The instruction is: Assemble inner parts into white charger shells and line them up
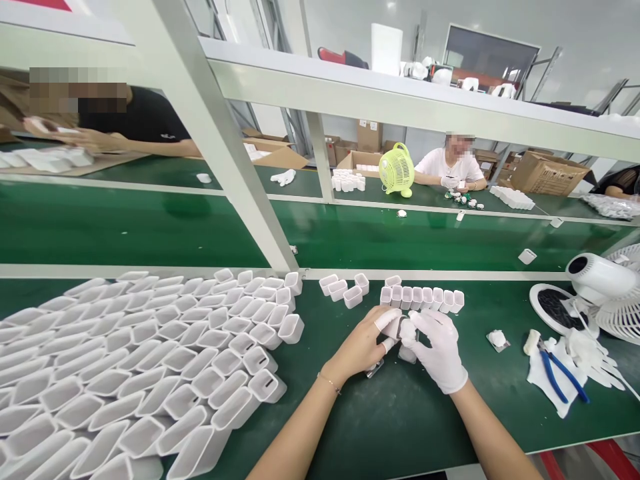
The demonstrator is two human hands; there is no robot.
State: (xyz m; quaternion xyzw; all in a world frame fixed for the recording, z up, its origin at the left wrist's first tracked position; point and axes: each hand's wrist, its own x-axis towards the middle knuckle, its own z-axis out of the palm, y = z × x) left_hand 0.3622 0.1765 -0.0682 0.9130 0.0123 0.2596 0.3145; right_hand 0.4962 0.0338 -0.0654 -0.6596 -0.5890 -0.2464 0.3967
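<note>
My left hand (361, 343), with white covers on some fingertips and a bracelet at the wrist, closes round a small white part (393, 327). My right hand (440, 350) wears a white glove and pinches a white piece (408, 331) against that part. The two hands meet just in front of a row of small white cups (423, 298). Under the fingers, small pieces lie on the green table (400, 420), partly hidden by the hands; their exact shape is unclear.
Many white open cups (150, 360) cover the table's left side. At the right are blue-handled pliers (563, 377), white gloves (593, 360), a small part (498, 339) and a white fan (605, 287). A slanted frame post (220, 133) rises ahead. People sit beyond the green belt (400, 240).
</note>
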